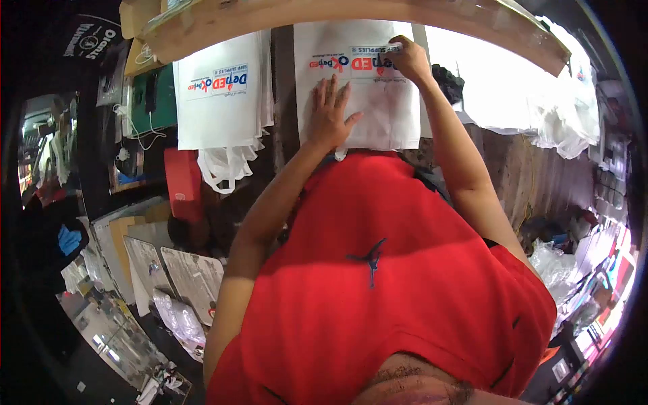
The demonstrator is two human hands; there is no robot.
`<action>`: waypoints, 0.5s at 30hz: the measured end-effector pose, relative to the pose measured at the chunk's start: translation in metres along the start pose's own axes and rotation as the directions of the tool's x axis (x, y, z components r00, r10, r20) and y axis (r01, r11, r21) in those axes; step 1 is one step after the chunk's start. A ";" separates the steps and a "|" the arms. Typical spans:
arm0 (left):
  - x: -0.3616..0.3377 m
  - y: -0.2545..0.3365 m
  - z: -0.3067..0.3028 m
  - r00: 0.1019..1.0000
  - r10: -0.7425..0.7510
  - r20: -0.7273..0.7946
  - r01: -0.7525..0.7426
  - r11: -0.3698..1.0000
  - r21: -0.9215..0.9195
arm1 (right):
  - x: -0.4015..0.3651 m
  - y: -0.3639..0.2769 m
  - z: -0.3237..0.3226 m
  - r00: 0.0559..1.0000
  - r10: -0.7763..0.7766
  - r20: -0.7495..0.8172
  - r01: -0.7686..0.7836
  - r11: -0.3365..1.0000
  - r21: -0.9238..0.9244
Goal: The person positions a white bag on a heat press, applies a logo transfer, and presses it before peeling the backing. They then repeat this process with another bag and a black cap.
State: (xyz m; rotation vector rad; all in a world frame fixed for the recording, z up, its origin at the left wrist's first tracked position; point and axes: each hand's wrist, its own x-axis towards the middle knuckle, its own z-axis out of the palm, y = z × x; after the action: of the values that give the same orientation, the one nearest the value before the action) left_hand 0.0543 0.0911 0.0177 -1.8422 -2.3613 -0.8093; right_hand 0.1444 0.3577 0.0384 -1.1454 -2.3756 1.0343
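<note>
A white bag-like sheet (385, 125) with red and blue "DepED" printing lies on the table in front of me, its lettering upside down from my side. My left hand (329, 116) rests flat on its left half, fingers spread. Over the printing at the upper right, my right hand (410, 62) has its fingers curled together against the sheet. Whatever those fingertips hold, if anything, is too small to make out. To the left is a stack of white printed bags (216, 121), with white handles (226, 169) hanging over the table edge.
A brown beam (351, 28) crosses above the table's far side. White sheets (496, 84) and thin plastic bags (563, 125) lie to the right, with a dark bundle (447, 84) beside my right forearm. A red box (182, 179) stands below the left stack.
</note>
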 end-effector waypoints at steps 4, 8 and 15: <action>0.002 -0.006 0.003 0.996 -0.094 0.013 0.093 0.994 0.056 | 0.001 -0.008 -0.001 1.000 -0.007 0.004 0.008 0.999 -0.048; 0.002 0.000 0.004 0.992 -0.120 0.041 0.116 0.989 0.089 | -0.005 0.000 0.001 0.991 -0.089 -0.102 0.083 0.995 -0.062; 0.001 0.000 0.011 0.991 -0.132 0.018 0.130 0.989 0.074 | -0.091 0.008 -0.005 0.884 -0.356 -0.302 0.276 0.920 -0.277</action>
State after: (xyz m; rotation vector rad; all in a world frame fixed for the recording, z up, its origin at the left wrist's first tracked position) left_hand 0.0573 0.0965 0.0083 -1.6936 -2.5127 -0.7057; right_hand 0.2091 0.2932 0.0391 -0.8729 -2.3221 0.4183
